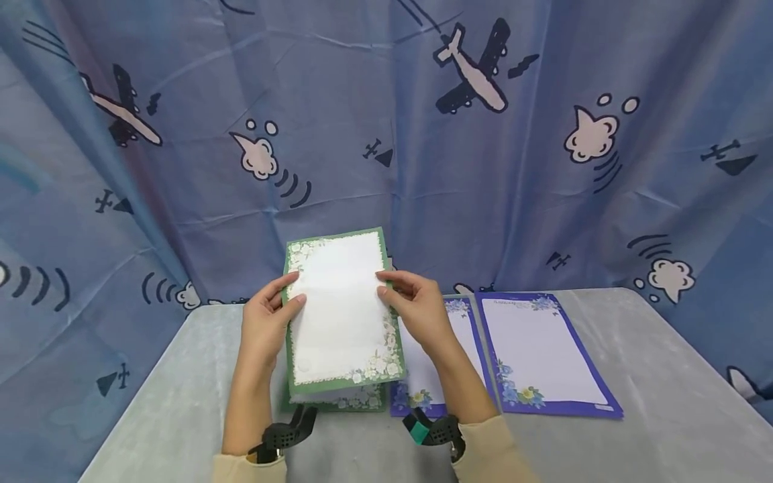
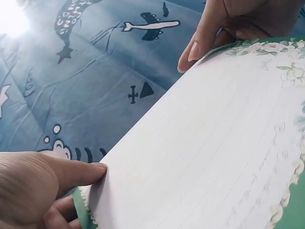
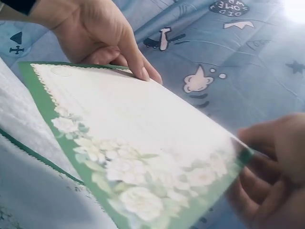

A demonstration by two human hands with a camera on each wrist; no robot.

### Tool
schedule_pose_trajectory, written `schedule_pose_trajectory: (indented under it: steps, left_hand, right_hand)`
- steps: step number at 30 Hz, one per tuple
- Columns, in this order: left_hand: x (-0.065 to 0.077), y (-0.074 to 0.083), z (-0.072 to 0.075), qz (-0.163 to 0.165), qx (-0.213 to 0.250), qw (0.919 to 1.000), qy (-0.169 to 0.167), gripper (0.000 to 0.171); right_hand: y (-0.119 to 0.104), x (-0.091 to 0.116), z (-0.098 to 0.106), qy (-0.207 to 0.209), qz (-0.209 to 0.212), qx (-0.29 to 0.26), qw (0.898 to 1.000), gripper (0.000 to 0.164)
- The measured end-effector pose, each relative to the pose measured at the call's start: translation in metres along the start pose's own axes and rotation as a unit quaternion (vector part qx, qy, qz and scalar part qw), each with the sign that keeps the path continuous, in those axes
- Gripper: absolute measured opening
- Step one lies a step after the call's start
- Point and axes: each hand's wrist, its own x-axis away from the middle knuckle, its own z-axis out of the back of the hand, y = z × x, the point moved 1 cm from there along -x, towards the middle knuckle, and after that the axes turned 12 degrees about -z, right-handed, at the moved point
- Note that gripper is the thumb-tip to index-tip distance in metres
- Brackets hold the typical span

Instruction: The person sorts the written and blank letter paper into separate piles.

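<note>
A green-bordered sheet of stationery paper (image 1: pixel 339 315) with white flowers in its corners is held up above the table. My left hand (image 1: pixel 261 325) pinches its left edge, thumb on the front. On the opposite edge, my right hand (image 1: pixel 425 312) grips the sheet the same way. Faint ruled lines cross the white middle of the paper (image 2: pixel 190 143) in the left wrist view. Below it lies another green-bordered sheet (image 1: pixel 353 404), mostly covered. The right wrist view shows the flowered corner of the held paper (image 3: pixel 138 200) close up.
Two purple-bordered sheets with blue flowers lie side by side on the right, one partly behind my right arm (image 1: pixel 430 376) and the other fully visible (image 1: pixel 540 352). A pale grey cloth covers the table (image 1: pixel 658 402). Behind it hangs a blue curtain (image 1: pixel 338 134) with airplane prints.
</note>
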Motion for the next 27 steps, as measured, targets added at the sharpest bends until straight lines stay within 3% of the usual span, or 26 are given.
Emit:
schedule_pose_trajectory:
  steps: [5,11,17,27]
  left_hand:
    - [-0.001,-0.006,0.005,0.025,-0.014,0.9996,0.006,0.045]
    - [-0.005,-0.027,0.004,0.063,-0.041,0.9969,-0.022,0.045]
    - [-0.006,-0.051,0.000,0.060,-0.080,0.9945,-0.029,0.044]
    - [-0.007,-0.074,-0.005,0.070,-0.112,0.9906,-0.035,0.039]
  right_hand:
    - [0.004,0.001,-0.009,-0.021,-0.021,0.028,0.999,0.029]
    - [0.015,-0.003,-0.010,-0.025,-0.028,0.055,0.998,0.025]
    - [0.034,-0.008,-0.017,-0.038,-0.039,0.116,0.992,0.024]
    - [0.060,-0.012,-0.026,-0.069,-0.060,0.162,0.983,0.024]
